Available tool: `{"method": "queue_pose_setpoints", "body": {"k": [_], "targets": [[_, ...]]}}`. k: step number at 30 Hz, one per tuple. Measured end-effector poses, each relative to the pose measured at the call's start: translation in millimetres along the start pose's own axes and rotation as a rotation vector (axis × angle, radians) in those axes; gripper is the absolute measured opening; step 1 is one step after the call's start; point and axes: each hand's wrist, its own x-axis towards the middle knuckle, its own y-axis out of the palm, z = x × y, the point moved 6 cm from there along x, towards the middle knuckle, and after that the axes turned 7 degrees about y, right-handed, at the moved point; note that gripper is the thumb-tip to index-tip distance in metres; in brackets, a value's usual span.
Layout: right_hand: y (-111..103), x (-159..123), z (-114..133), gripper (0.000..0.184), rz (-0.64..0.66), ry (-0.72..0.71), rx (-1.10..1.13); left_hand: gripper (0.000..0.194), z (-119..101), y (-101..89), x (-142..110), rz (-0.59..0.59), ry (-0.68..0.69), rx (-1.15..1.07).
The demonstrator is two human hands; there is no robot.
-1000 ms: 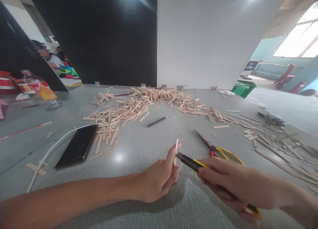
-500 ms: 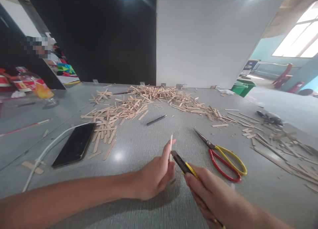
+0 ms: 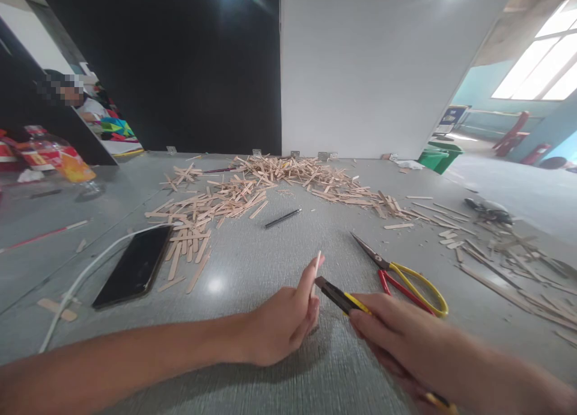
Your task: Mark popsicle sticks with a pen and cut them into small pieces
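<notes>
My left hand point(image 3: 288, 319) pinches a thin wooden craft stick point(image 3: 318, 265) upright on its narrow edge, just above the table. In my right hand point(image 3: 396, 334) is a yellow and black utility knife point(image 3: 340, 298), its blade tip close against the stick's lower part; whether it touches I cannot tell. Scissors point(image 3: 396, 271) with one red and one yellow handle lie beyond my right hand, which partly hides the red loop. A dark pen point(image 3: 283, 218) rests on the table ahead of my left hand.
A heap of wooden sticks point(image 3: 238, 193) spreads along the back. At left lie a phone point(image 3: 135, 265) with a white cable and a bottle point(image 3: 72, 163). Wood strips point(image 3: 500, 283) litter the right. Upright black and white panels point(image 3: 351, 72) bound the table; a person point(image 3: 90, 106) sits beyond.
My right hand and the knife have shifted slightly right, now covering more of the red scissor handle. The stick has moved slightly right and tilted.
</notes>
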Motion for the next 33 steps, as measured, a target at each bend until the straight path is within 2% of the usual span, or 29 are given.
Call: {"method": "queue_pose_setpoints", "body": {"k": [2, 4, 6, 9, 11, 12, 14, 16, 17, 18, 20, 23, 24, 25, 27, 29, 31, 33], "targets": [[18, 9, -8, 0.038, -0.034, 0.064, 0.08, 0.07, 1, -2.5, 0, -0.034, 0.018, 0.018], [29, 13, -8, 0.038, -0.036, 0.065, 0.103, 0.07, 0, -4.0, 0, -0.051, 0.032, 0.035], [25, 9, -5, 0.036, -0.003, 0.099, 0.081, 0.071, 0, -3.2, -1, -0.039, 0.021, 0.03], [-1, -2, 6, 0.035, 0.041, 0.105, 0.066, 0.072, 0, 0.8, -2, 0.0, -0.02, 0.027], [-6, -4, 5, 0.03, 0.093, 0.149, 0.003, 0.071, 1, 2.1, -2, 0.003, -0.029, 0.059], [-2, -2, 2, 0.03, 0.11, 0.159, 0.006, 0.07, 1, 1.9, -2, -0.006, -0.023, 0.072], [12, 7, 1, 0.032, 0.052, 0.05, 0.082, 0.068, 1, 0.3, -2, -0.033, 0.002, 0.078], [25, 14, -6, 0.03, -0.045, 0.046, 0.123, 0.068, 1, -1.8, -2, -0.053, 0.021, 0.072], [31, 16, -7, 0.03, -0.039, 0.051, 0.1, 0.068, 2, -2.6, -2, -0.057, 0.022, 0.071], [31, 15, -6, 0.028, -0.029, 0.047, 0.091, 0.068, 2, -3.0, -2, -0.057, 0.017, 0.068], [19, 8, 0, 0.029, -0.003, 0.067, 0.105, 0.069, 2, -1.7, -2, -0.033, -0.005, 0.051], [2, -4, 5, 0.032, 0.142, 0.149, 0.002, 0.071, 1, 2.4, -3, 0.016, -0.022, 0.05], [1, -5, 6, 0.033, 0.15, 0.141, 0.005, 0.071, 1, 3.0, -3, 0.019, -0.022, 0.057], [3, -4, 4, 0.032, 0.143, 0.138, -0.008, 0.07, 1, 2.9, -3, 0.011, -0.017, 0.063], [12, 2, 1, 0.03, 0.033, 0.07, 0.039, 0.07, 0, 1.7, -3, -0.015, 0.007, 0.077], [25, 8, -7, 0.03, -0.061, 0.071, 0.058, 0.07, -3, 1.9, -3, -0.003, 0.035, 0.127], [39, 12, -9, 0.033, 0.041, 0.058, 0.097, 0.07, -4, 3.3, -3, 0.034, 0.043, 0.156], [33, 12, -3, 0.035, 0.092, 0.05, 0.105, 0.07, -6, 1.0, -3, 0.014, 0.028, 0.12]]}}
